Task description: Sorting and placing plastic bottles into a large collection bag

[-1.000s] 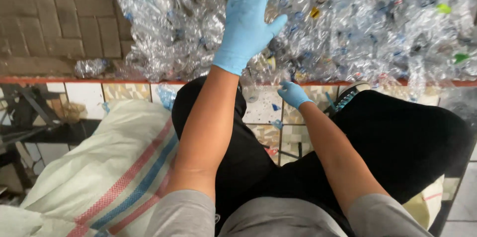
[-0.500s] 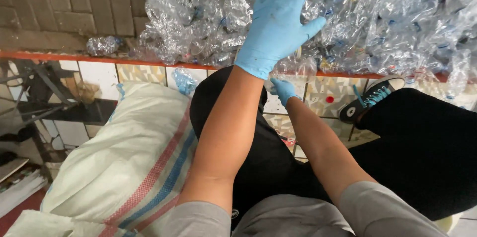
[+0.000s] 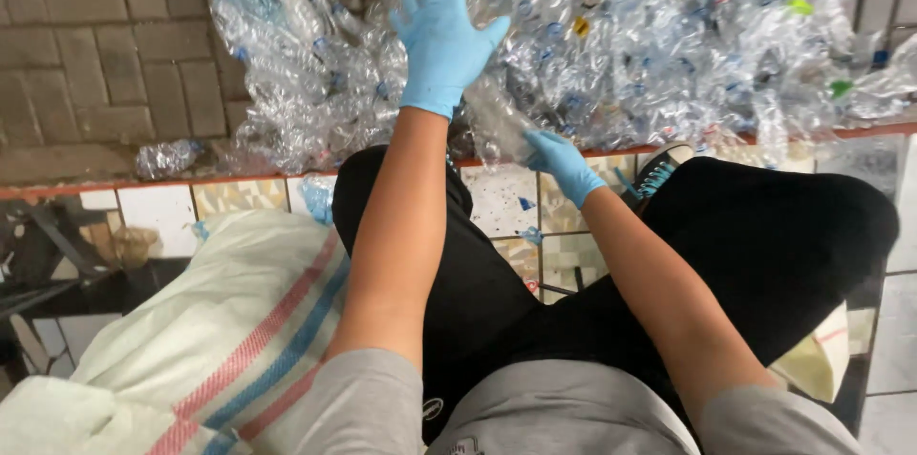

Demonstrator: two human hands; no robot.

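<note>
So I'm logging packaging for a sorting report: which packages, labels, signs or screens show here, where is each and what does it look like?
Bottles: big heap of crushed clear plastic across the top, small blue, yellow and green bits; left hand spread above it, right hand grips one at its near edge.
Stray bottle: clear, crushed, left on the bricks.
Sack: lower left, white woven, red and blue stripes.
Signs, screens: none.

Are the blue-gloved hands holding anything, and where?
The right hand pinches a crushed clear bottle by its lower end. The left hand is spread open above the bottle pile, holding nothing.
</note>
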